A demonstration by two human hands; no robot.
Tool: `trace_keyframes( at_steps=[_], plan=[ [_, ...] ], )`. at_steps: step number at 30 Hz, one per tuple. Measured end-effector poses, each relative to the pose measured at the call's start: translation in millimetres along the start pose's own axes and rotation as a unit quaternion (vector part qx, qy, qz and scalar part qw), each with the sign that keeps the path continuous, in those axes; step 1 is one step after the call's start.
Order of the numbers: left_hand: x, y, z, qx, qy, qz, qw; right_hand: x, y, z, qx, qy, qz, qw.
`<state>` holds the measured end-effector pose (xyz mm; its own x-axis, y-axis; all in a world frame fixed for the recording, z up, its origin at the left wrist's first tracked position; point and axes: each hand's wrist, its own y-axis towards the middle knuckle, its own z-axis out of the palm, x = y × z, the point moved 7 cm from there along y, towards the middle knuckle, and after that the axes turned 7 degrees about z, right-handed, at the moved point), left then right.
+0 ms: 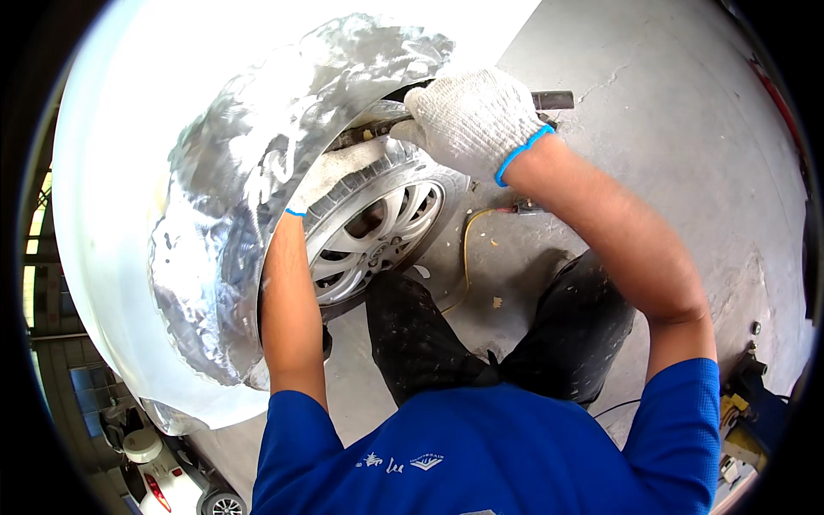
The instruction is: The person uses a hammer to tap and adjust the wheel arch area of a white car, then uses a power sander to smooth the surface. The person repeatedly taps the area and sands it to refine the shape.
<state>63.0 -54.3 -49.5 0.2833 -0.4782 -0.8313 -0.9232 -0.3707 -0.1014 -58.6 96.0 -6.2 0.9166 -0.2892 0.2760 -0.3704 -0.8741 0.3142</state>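
A white car fender (112, 257) arches over the wheel, with a large patch sanded to bare, swirled metal (223, 180). My right hand (476, 116), in a white knit glove with a blue cuff, is closed around a dark bar (554, 100) at the fender's edge. The bar's end sticks out to the right of my fist. Between the tyre (352, 184) and the fender lip, my gloved left hand (343, 167) reaches into the wheel arch, right beside a dark rod-like length (365, 134). The fender lip partly hides its fingers, so their grip is unclear.
Below my hands is a silver spoked wheel (378, 245). A yellow cable (466, 249) runs over the grey concrete floor (661, 112) to a small device (528, 207). Equipment (745, 403) stands at the lower right. A white vehicle (167, 485) is at the lower left.
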Motion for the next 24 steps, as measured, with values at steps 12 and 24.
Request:
trace_keyframes(
  at_steps=[12,24],
  plan=[
    [8,16,6,-0.008,-0.043,0.038,0.998,-17,17,8,0.019,-0.023,-0.01,1.0],
    [17,25,13,0.05,-0.04,0.024,0.998,-4,-6,10,0.033,0.0,0.053,0.998]
  ],
)
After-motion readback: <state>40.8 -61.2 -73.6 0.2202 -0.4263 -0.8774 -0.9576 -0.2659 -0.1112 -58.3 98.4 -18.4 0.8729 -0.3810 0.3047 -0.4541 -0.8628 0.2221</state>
